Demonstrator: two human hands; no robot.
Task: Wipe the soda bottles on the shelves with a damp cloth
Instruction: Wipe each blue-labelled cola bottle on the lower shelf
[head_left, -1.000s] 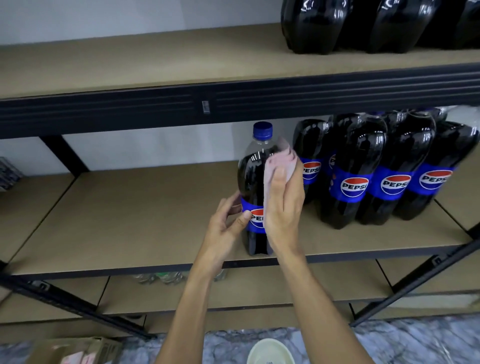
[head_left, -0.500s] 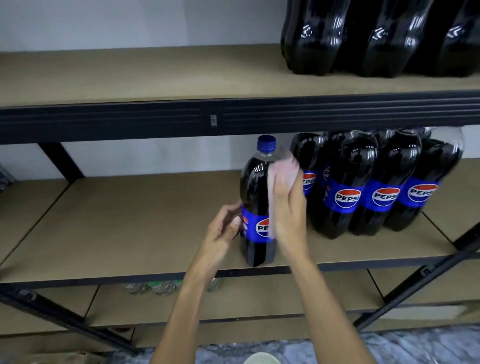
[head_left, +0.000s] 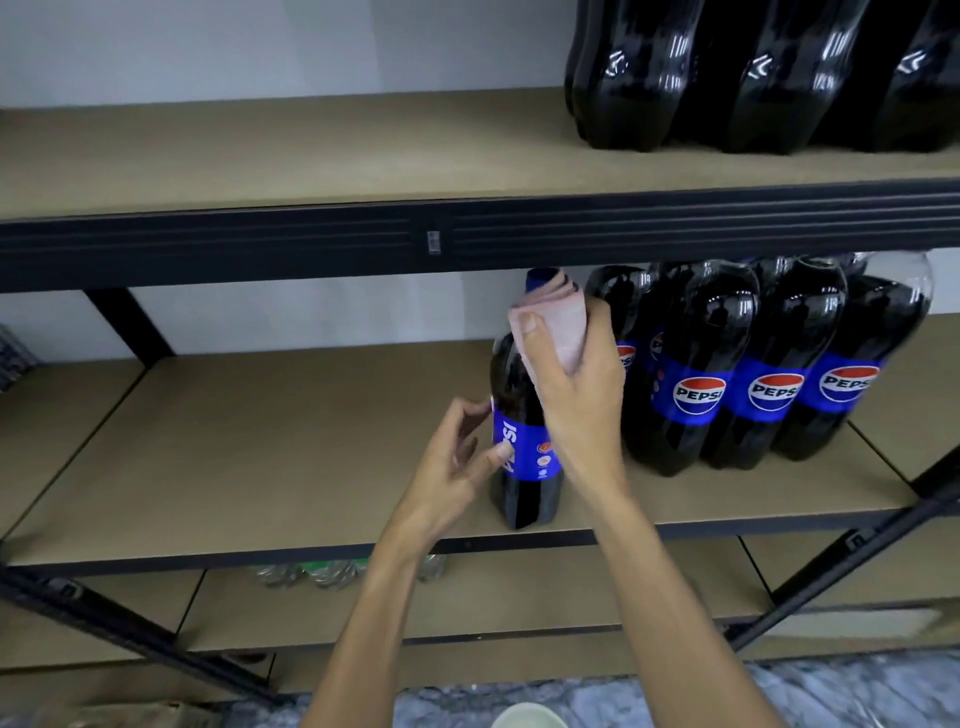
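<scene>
- Pink cloth (head_left: 556, 319), bunched, is wrapped over the neck and shoulder of a single Pepsi bottle (head_left: 522, 499); only a sliver of the blue cap (head_left: 535, 279) shows above the folds.
- The right hand (head_left: 582, 400) grips that cloth, fingers curled round it and thumb across its front, pressing it against the bottle's upper part.
- The left hand (head_left: 452, 467) is loosely bent, not wrapped round anything: its thumb tip rests on the blue label and a fingertip touches the bottle's left side.
- The bottle stands upright near the front edge of the middle shelf (head_left: 285, 447), about halfway along it, with its label turned so the lettering runs vertically.
- Just to its right, further back on the same board, a row of Pepsi bottles (head_left: 727, 374) stands packed together, logos facing forward.
- The upper shelf (head_left: 260, 150) carries more dark bottles (head_left: 727, 78) at its right end; only their lower halves are in view.
- Below the middle board, some clear bottles (head_left: 322, 571) lie on the lower shelf, partly hidden.
- A pale bowl (head_left: 527, 718) peeks in at the bottom edge, on the marbled floor.
</scene>
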